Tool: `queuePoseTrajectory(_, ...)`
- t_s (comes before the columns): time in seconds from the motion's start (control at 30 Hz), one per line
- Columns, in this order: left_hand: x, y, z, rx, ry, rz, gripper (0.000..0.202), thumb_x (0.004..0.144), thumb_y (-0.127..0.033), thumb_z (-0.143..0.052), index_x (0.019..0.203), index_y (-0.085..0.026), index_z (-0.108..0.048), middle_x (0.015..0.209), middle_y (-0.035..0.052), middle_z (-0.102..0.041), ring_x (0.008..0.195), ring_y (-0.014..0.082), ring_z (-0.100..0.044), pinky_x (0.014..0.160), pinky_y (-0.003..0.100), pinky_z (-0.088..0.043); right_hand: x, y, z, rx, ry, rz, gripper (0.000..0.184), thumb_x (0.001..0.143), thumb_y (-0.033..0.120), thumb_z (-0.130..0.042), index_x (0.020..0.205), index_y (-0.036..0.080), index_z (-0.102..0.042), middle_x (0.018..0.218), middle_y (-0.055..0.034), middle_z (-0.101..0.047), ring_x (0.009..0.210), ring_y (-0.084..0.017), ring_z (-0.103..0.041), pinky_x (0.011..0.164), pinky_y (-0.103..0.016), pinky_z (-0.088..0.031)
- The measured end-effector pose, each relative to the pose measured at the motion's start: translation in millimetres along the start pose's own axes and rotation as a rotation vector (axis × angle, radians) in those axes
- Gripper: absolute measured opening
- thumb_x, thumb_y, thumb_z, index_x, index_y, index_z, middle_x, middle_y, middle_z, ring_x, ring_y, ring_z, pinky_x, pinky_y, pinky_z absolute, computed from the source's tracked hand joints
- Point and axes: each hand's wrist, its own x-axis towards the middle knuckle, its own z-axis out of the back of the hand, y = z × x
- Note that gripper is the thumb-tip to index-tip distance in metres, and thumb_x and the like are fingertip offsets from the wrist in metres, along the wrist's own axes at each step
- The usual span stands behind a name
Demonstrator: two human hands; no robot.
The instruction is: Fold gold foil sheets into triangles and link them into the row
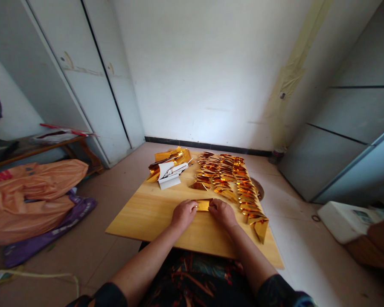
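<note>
Both hands over the near-middle part of a pale, wood-grained table point(137, 217). Left hand point(183, 213): fingers curled, gripping the left end of a small, flat strip of shiny gold foil paper point(204, 205). Right hand point(223, 212): fingers bent and closed on the strip's other end. Strip lies crosswise between the two fists, its middle exposed; whether its underside touches the wood, cannot tell.

Beyond the hands and to the right: long rows of folded, pointed gold foil pieces point(224, 172), packed closely, overlapping like scales. Rightmost row runs nearest the person; at its near end one larger-looking gold folded piece point(260, 229) stands tilted, point toward the near edge.

Far left part of the table: loose heap of gold foil sheets point(179, 157), some creased and bent. Against its near side, an opened-out white paper wrapper point(169, 182), one panel angled downward.

Floor left of the table: crumpled peach-orange sheeting point(35, 183) over a purple bag with pale lettering point(54, 232). Floor at right: white box with rounded edges point(344, 221).
</note>
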Motion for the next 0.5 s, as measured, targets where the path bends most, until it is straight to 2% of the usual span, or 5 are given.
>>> queuePoseTrajectory(0.17, -0.6, -2.6, 0.9, 0.061, 0.018, 0.024, 0.019, 0.080, -0.011, -0.055, 0.090, -0.020, -0.068, 0.091, 0.0035, -0.070, 0.088, 0.0169, -0.062, 0.078, 0.026, -0.045, 1.9, -1.1, -0.6, -0.044, 0.004, -0.023, 0.008, 0.080, 0.024, -0.055, 0.079, 0.021, -0.063, 0.081, 0.0000, -0.067, 0.068, -0.012, -0.057, 0.058, -0.021, -0.028)
queuePoseTrajectory(0.5, -3.2, -5.3, 0.4, 0.167, 0.012, -0.020, 0.015, 0.084, -0.016, -0.053, 0.088, -0.021, -0.067, 0.088, 0.0039, -0.067, 0.088, 0.0175, -0.060, 0.076, 0.027, -0.044, 5.7, 1.0, -1.1, -0.112, 0.016, -0.085, 0.009, 0.080, 0.027, -0.057, 0.079, 0.021, -0.063, 0.077, -0.0012, -0.068, 0.066, -0.013, -0.058, 0.054, -0.023, -0.025)
